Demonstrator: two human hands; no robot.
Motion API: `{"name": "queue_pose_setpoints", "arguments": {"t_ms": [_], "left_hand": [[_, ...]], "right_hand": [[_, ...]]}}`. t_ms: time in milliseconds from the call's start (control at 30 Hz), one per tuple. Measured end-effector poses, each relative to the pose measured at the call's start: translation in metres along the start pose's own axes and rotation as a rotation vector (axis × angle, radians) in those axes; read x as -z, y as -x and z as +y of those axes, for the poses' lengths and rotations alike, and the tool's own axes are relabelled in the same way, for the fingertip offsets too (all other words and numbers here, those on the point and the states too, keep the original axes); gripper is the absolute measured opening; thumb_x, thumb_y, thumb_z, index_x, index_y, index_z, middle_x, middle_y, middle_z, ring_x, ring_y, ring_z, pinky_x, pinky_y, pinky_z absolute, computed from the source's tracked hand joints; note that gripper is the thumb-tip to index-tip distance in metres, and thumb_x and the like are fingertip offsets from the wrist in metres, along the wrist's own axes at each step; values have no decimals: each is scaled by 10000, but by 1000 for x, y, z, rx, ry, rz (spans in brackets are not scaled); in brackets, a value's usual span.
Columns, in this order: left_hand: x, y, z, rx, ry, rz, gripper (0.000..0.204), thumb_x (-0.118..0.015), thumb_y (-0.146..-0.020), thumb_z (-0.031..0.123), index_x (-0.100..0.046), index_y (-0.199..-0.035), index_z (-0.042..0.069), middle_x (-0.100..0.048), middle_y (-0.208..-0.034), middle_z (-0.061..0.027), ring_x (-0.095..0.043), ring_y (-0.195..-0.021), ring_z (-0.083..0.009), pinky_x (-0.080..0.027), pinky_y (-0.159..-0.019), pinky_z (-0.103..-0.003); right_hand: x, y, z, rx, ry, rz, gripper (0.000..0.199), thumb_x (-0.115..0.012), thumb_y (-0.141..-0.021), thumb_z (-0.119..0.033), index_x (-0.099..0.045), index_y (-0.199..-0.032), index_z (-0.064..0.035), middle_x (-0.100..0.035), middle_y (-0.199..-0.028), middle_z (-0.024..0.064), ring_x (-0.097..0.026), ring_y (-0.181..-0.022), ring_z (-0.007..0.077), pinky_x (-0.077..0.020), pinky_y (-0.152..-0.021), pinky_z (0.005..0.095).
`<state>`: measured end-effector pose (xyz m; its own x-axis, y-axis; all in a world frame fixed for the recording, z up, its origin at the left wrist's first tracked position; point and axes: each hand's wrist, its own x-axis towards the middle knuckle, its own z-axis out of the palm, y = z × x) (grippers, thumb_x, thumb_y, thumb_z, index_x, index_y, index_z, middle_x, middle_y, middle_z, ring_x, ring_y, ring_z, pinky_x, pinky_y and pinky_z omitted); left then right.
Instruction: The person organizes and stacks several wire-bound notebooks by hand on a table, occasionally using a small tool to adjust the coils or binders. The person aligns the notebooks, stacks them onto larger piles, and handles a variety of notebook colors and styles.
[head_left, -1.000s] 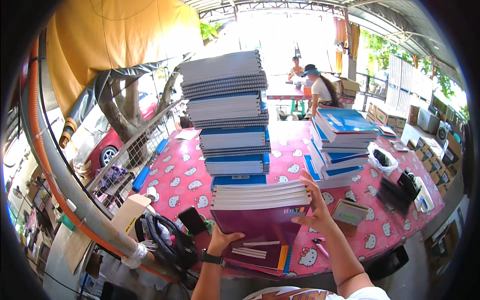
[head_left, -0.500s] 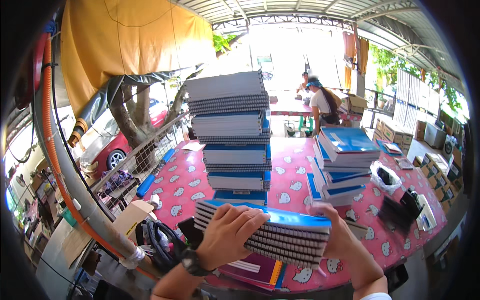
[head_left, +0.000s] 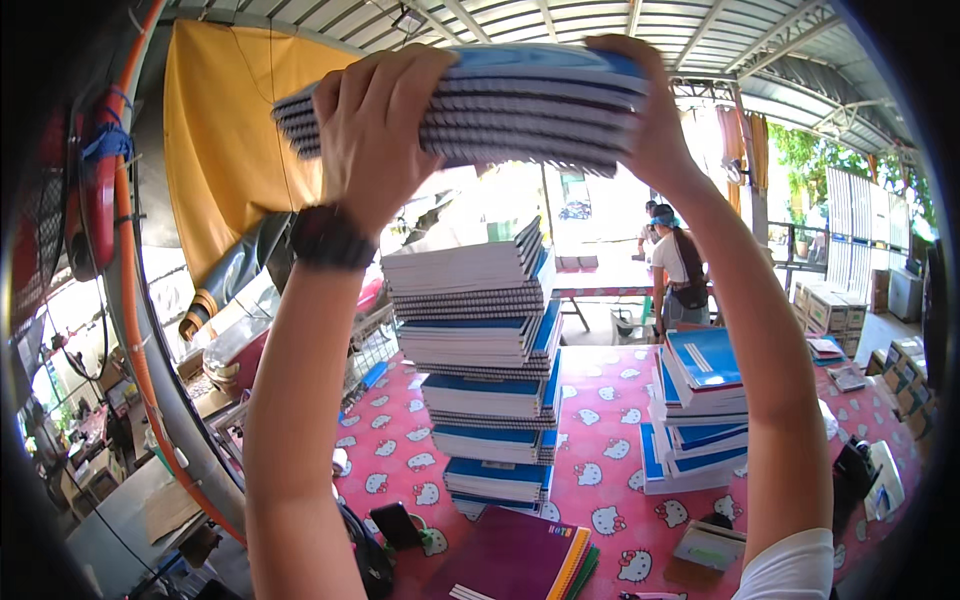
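Note:
Both arms reach up and hold a bundle of blue-covered spiral notebooks (head_left: 530, 120) in the air, their coil edges facing me. My left hand (head_left: 375, 125), with a dark watch at the wrist, wraps round the bundle's left part. At its right end my right hand (head_left: 655, 125) grips the corner. Below and beyond the bundle rises a tall stack of notebooks (head_left: 480, 385), with white page edges and coils in alternating layers. To its right stands a shorter, uneven stack of blue notebooks (head_left: 700, 410). Purple notebooks (head_left: 510, 555) lie nearest to me on the table.
The table wears a pink cloth printed with cat faces (head_left: 590, 450). A phone (head_left: 397, 525) and a small clear box (head_left: 708, 545) lie near the front. An orange hose (head_left: 135, 320) runs up a post at left. Behind, a person (head_left: 680, 260) stands by another table.
Both hands have lifted the notebook bundle from low over the table to above the tall stack's height. The purple notebooks and phone now show more fully.

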<state>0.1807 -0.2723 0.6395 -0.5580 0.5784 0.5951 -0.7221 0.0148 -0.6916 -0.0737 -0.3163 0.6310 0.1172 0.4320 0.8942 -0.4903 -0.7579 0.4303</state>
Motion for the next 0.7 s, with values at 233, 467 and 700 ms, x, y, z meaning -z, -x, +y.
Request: {"name": "queue_pose_setpoints", "arguments": {"t_ms": [233, 467, 700], "left_hand": [[-102, 115, -5, 359, 433, -620, 790, -866, -510, 320, -479, -1171, 126, -555, -1093, -95, -515, -1046, -287, -404, -906, -380], [-100, 151, -2, 993, 1032, -952, 621, -631, -774, 561, -550, -1110, 45, -570, -1119, -159, -513, -1105, -261, -375, -951, -363], [-110, 254, -14, 1787, 721, -530, 736, -470, -861, 547, -457, -1241, -84, -491, -1230, -291, -477, -1158, -360, -358, -974, -405]], "right_hand": [[-106, 102, 112, -240, -60, -340, 551, -699, -659, -67, -482, -1165, -96, -525, -1155, 150, -480, -1113, 340, -375, -978, 402], [-111, 156, 97, -319, -64, -456, 639, -699, -628, -15, -444, -1212, -68, -551, -1113, 170, -484, -1091, 363, -409, -922, 416], [-123, 168, 102, -237, 42, -390, 618, -709, -603, -13, -450, -1163, -57, -554, -1059, 146, -509, -1027, 357, -425, -891, 415]]}}
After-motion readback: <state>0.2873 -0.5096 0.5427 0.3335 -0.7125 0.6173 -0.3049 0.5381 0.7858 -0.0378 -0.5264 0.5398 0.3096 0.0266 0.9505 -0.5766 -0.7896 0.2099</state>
